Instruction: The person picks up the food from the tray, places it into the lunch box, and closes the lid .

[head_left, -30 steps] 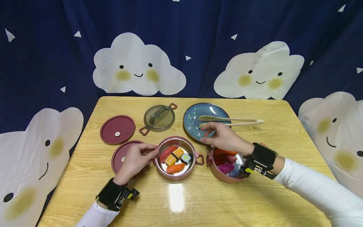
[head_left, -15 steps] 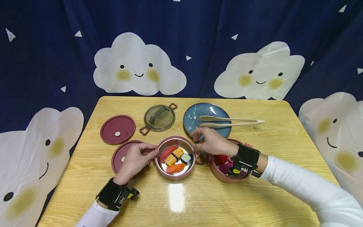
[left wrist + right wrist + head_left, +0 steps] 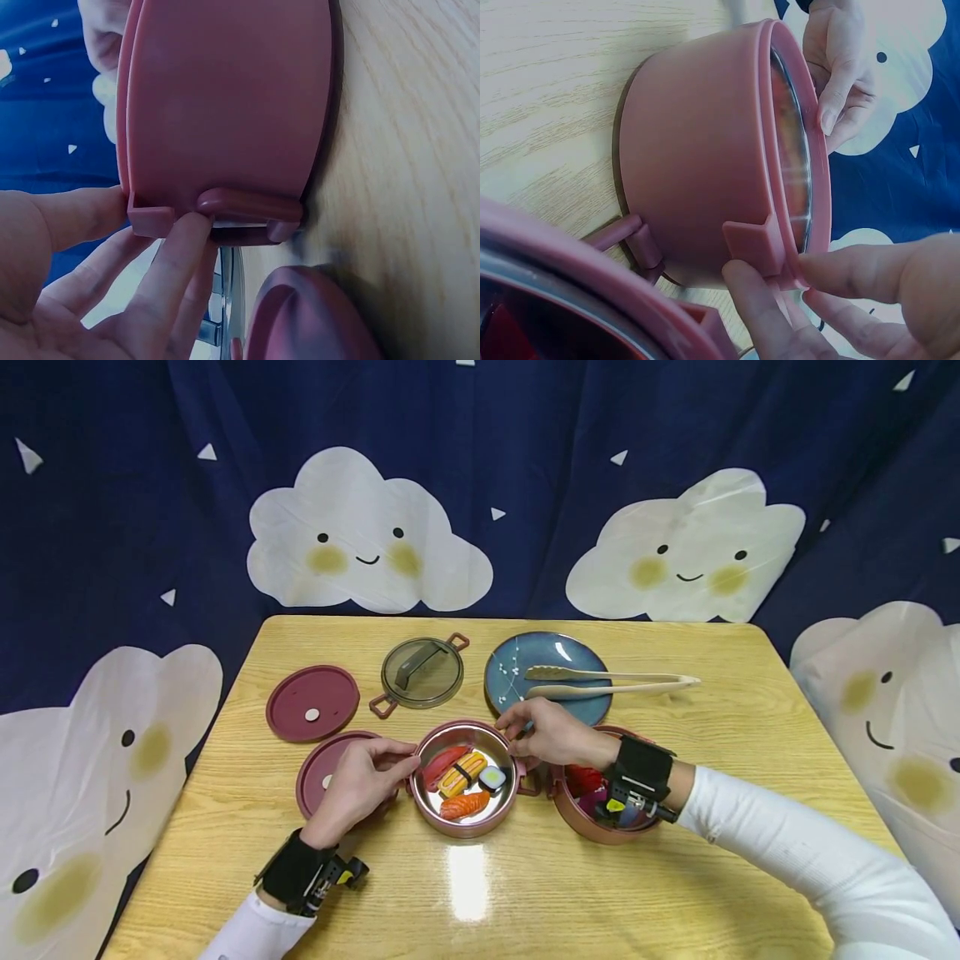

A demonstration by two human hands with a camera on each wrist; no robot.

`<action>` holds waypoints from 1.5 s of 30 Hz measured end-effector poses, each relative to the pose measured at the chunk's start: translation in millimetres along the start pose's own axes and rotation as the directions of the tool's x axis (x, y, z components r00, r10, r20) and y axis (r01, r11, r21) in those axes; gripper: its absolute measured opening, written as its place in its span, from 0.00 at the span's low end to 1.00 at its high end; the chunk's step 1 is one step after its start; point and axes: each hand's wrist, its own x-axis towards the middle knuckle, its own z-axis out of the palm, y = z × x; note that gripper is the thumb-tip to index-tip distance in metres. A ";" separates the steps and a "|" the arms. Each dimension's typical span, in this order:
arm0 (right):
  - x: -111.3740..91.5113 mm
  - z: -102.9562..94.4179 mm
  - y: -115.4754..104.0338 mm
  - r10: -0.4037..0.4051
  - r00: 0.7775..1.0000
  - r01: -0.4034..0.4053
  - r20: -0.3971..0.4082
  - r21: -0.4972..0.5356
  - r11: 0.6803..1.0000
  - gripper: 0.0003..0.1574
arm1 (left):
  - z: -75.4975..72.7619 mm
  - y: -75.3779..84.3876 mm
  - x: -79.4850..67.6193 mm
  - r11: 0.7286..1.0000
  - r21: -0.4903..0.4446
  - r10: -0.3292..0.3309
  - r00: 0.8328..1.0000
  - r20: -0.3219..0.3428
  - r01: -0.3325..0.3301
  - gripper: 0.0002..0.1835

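Observation:
A round pink pot (image 3: 463, 827) with a steel inside stands on the table. Inside it lie a pink-red slice, a yellow piece with a dark band (image 3: 462, 775), a small sushi roll (image 3: 492, 778) and an orange sushi piece (image 3: 464, 806). My left hand (image 3: 365, 781) pinches the pot's left rim; in the left wrist view a finger is at a tab above the side handle (image 3: 251, 206). On the opposite side, my right hand (image 3: 555, 733) pinches the rim, thumb on top and a finger under the tab (image 3: 754, 246).
A second pink pot (image 3: 588, 827) with toy food stands beneath my right forearm. Behind are a blue plate (image 3: 504, 672) bearing wooden tongs (image 3: 645, 685) and a glass lid (image 3: 442, 681). Two dark red lids (image 3: 288, 706) lie at the left, one partly under my left hand.
My right hand has come left and down from over the plate and second pot to the right rim of the middle pot. My left hand has stayed put.

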 end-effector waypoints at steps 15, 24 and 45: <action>0.0 -2.3 0.9 0.004 0.999 -0.008 0.043 0.097 0.995 0.23 | -53.6 17.9 19.2 0.945 0.313 0.120 0.991 -0.055 -0.097 0.21; 0.4 -3.9 1.7 0.000 0.999 -0.004 0.047 0.082 0.997 0.22 | -111.6 10.1 39.3 0.883 0.468 0.082 0.991 -0.109 -0.022 0.27; 0.9 -2.4 0.9 0.026 0.999 -0.030 0.040 0.096 0.995 0.23 | -173.9 -36.2 67.3 0.765 0.575 -0.205 0.957 -0.207 0.289 0.38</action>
